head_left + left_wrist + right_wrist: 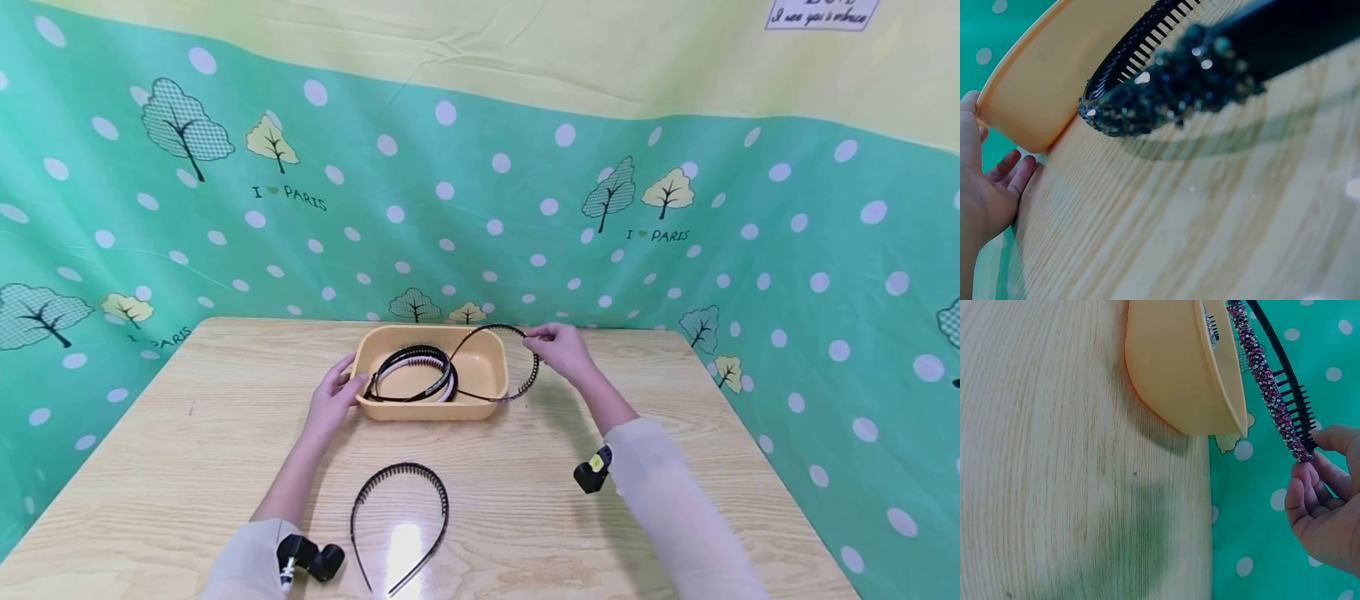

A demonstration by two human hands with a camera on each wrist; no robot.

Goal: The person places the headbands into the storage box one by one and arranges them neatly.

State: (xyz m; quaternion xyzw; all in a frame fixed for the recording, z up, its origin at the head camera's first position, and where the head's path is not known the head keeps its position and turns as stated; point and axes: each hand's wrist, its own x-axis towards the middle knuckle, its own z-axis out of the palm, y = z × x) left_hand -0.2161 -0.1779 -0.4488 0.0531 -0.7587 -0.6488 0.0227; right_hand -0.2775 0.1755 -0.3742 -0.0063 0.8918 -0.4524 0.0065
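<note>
My right hand (562, 350) pinches a headband (1266, 387) between thumb and fingertips. The headband is black with comb teeth inside and pink and silver beads outside; its loop overlaps the right end of a yellow plastic basket (427, 412). At the basket's left end, my left hand (330, 404) grips the rim, thumb over the edge and fingers along the outer wall. Several headbands (444, 388), black and pale pink, lie stacked in the basket's left part. On the table in front lies another black headband (1166, 94) with dark glittering beads and comb teeth.
The wooden table (525, 500) ends behind the basket at a green polka-dot cloth (480, 167), which hangs along the back and sides. A small black camera sits on each wrist, over white sleeves (667, 492).
</note>
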